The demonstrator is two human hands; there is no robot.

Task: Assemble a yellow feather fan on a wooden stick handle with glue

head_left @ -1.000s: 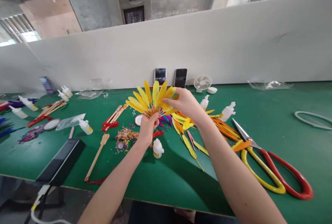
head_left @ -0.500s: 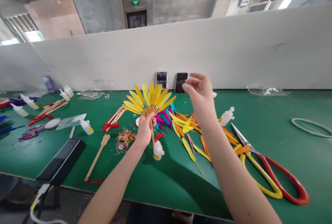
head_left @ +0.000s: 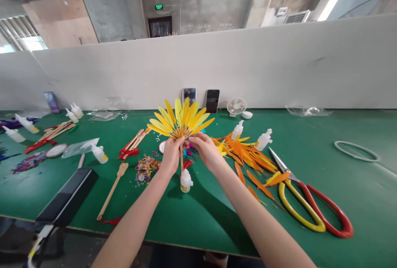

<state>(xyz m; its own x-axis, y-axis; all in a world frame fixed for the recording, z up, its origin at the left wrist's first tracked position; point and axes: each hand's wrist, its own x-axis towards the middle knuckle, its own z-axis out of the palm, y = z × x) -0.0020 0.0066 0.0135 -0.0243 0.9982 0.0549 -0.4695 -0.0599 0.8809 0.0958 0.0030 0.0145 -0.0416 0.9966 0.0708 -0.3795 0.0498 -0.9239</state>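
Observation:
A fan of yellow feathers on a wooden stick stands upright above the table in front of me. My left hand is closed round the top of its stick, just under the feathers. At the right side of the feather base, the curled fingers of my right hand pinch the fan; the exact contact is partly hidden. Below the hands stands a white glue bottle. Loose orange and yellow feathers lie right of my right hand, with purple and blue ones partly hidden behind the hands.
Large scissors with red and yellow handles lie at the right. To the left are a wooden stick, colourful sequins and a long black box. Two phones and a small white electric fan stand along the partition.
My right hand has come down from its raised position and moved left to the base of the feather fan. The left hand keeps its hold. The view has shifted slightly.

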